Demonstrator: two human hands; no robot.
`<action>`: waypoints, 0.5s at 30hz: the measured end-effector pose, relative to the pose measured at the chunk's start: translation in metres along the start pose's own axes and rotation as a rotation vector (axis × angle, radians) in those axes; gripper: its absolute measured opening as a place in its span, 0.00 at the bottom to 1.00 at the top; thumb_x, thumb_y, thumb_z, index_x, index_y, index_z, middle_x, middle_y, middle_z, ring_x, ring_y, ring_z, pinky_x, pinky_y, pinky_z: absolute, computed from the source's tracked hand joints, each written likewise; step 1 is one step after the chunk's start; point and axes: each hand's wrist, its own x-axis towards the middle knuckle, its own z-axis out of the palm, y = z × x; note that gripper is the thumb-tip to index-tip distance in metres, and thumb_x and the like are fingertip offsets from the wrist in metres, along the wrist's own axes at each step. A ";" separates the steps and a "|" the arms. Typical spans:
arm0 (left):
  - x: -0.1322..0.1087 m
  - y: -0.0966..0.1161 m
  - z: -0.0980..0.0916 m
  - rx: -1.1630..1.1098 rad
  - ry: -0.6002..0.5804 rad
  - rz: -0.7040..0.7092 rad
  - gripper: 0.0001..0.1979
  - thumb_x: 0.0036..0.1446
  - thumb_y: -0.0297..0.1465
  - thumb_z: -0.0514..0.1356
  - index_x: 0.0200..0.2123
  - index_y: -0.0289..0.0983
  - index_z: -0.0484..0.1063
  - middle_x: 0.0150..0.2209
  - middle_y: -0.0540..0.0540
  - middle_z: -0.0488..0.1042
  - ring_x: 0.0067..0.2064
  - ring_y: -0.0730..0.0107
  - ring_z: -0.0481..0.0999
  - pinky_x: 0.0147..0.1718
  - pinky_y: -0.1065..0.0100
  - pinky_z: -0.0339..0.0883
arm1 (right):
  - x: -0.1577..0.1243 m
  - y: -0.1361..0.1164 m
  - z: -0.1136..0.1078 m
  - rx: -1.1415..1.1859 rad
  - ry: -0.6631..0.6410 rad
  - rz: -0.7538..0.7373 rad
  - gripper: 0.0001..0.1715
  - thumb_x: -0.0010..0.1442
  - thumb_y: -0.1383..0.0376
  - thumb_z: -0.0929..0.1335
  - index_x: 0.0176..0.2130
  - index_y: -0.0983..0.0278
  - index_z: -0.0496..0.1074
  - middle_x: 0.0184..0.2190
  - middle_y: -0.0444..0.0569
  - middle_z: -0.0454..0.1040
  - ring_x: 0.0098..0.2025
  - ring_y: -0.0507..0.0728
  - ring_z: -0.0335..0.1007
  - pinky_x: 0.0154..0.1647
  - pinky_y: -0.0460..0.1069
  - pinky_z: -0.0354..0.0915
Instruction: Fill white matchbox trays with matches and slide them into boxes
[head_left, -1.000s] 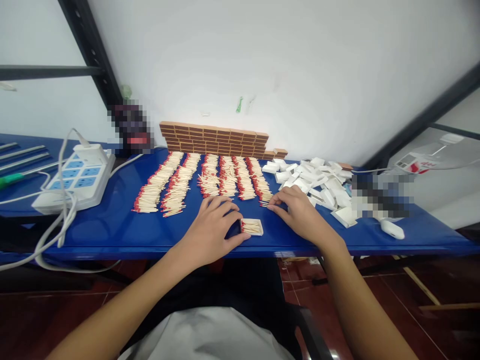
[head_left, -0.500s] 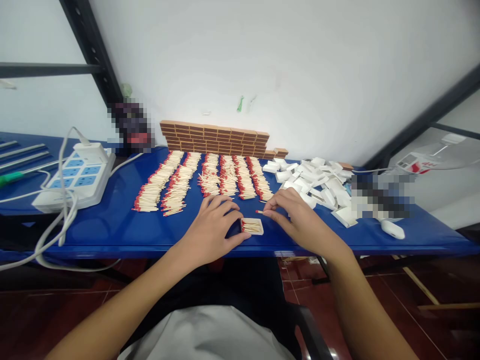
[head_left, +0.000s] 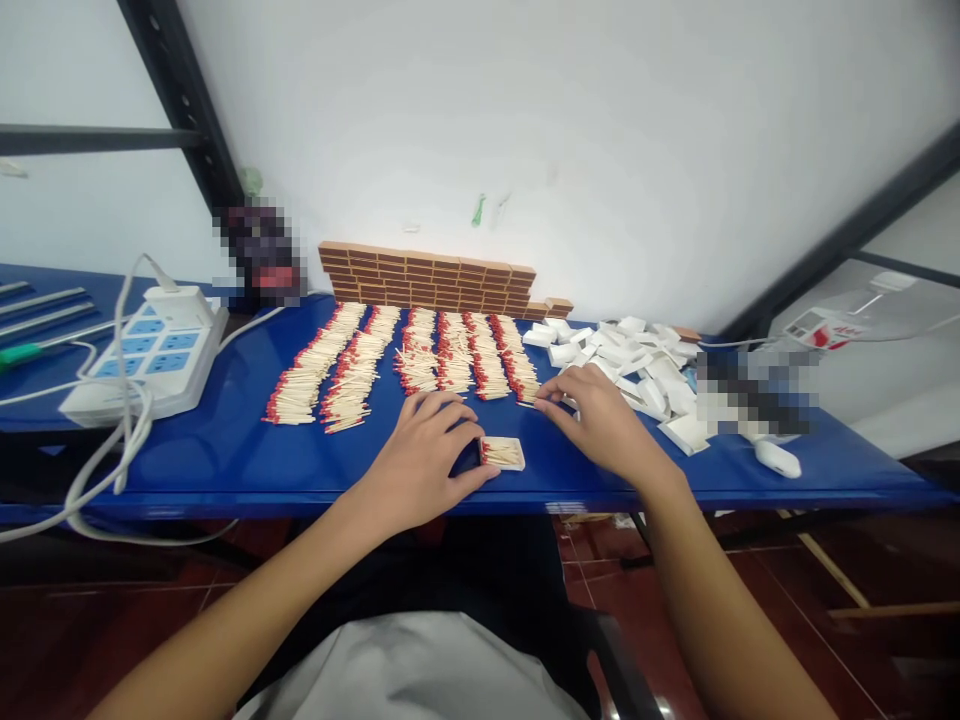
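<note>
One small white rectangular tray (head_left: 521, 456) of red-tipped wooden matches (head_left: 498, 454) sits on the blue counter (head_left: 300, 465); left hand (head_left: 425, 450) loosely grasps its left end. Beyond its right, right hand's (head_left: 596, 418) nearly closed grip reaches a match row (head_left: 513, 352); cannot tell if pinching.

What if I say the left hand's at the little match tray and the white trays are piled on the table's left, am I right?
Not quite: the head view shows the white trays piled on the right of the table. The left hand is at the little match tray.
</note>
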 end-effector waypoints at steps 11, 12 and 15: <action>0.000 0.000 0.000 -0.001 0.001 -0.001 0.13 0.66 0.42 0.68 0.44 0.38 0.78 0.53 0.42 0.80 0.62 0.49 0.72 0.63 0.46 0.59 | -0.004 0.013 0.012 -0.024 -0.052 0.020 0.09 0.71 0.64 0.67 0.36 0.60 0.71 0.35 0.53 0.74 0.43 0.66 0.67 0.46 0.61 0.65; 0.000 -0.001 0.000 -0.001 0.002 0.000 0.13 0.66 0.42 0.68 0.45 0.38 0.78 0.53 0.42 0.81 0.62 0.49 0.72 0.62 0.46 0.59 | -0.004 0.014 0.012 -0.028 -0.050 0.019 0.08 0.71 0.64 0.67 0.37 0.60 0.72 0.35 0.53 0.74 0.43 0.66 0.67 0.46 0.61 0.65; 0.000 -0.001 0.000 0.000 -0.002 0.005 0.13 0.66 0.43 0.68 0.45 0.39 0.78 0.53 0.42 0.80 0.62 0.50 0.72 0.63 0.47 0.59 | -0.004 0.016 0.012 -0.026 -0.044 0.012 0.05 0.71 0.64 0.68 0.40 0.60 0.74 0.36 0.53 0.75 0.44 0.66 0.67 0.47 0.61 0.65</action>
